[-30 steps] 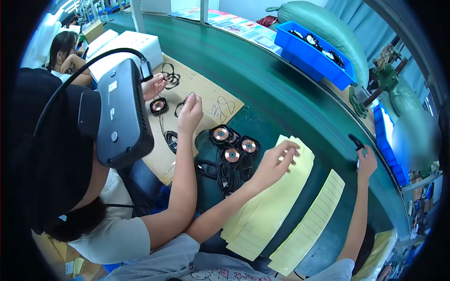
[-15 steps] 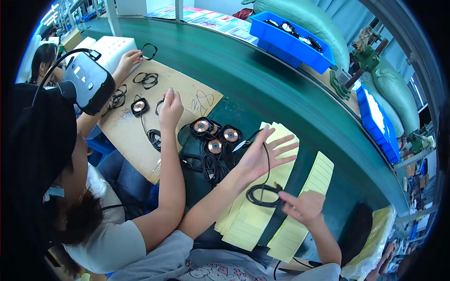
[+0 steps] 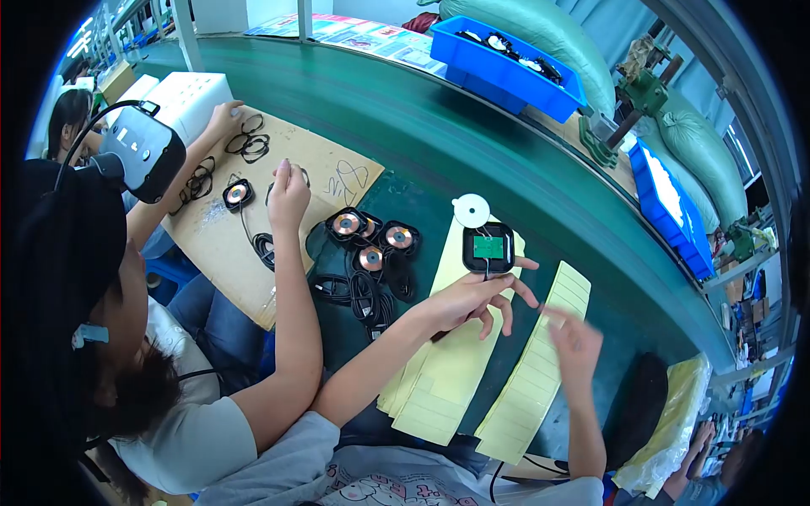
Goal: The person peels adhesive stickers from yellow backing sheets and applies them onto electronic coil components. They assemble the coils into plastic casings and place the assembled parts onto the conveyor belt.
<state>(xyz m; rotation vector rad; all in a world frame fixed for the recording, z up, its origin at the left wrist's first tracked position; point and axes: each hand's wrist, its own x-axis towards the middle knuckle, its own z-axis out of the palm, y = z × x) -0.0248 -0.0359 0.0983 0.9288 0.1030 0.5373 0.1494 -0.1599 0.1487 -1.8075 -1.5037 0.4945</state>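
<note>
My left hand (image 3: 468,305) pinches a black square wireless charger casing (image 3: 504,257) by its lower edge, other fingers spread. A green circuit board (image 3: 488,246) faces up inside it. Beyond its far edge, joined by thin wires, a white disc (image 3: 471,211) hangs out. Most of its cable is hidden by my left hand. My right hand (image 3: 576,341) is blurred, just right of my left fingertips, over a narrow yellow sheet (image 3: 540,371). Wider yellow sheets (image 3: 434,388) lie under my left hand. Several chargers with copper coils (image 3: 369,258) and bundled black cables (image 3: 369,304) sit to the left.
At left, a co-worker's hands work over a brown board (image 3: 325,152) with black rings (image 3: 247,145) and one charger (image 3: 238,195). A green conveyor belt (image 3: 371,93) runs behind. Blue bins (image 3: 515,91) stand beyond it. A plastic-lined box (image 3: 675,413) is at right.
My left hand has turned over, bringing the casing and its circuit board into view. My right hand has moved up and right, away from the cable coil, which is now out of sight.
</note>
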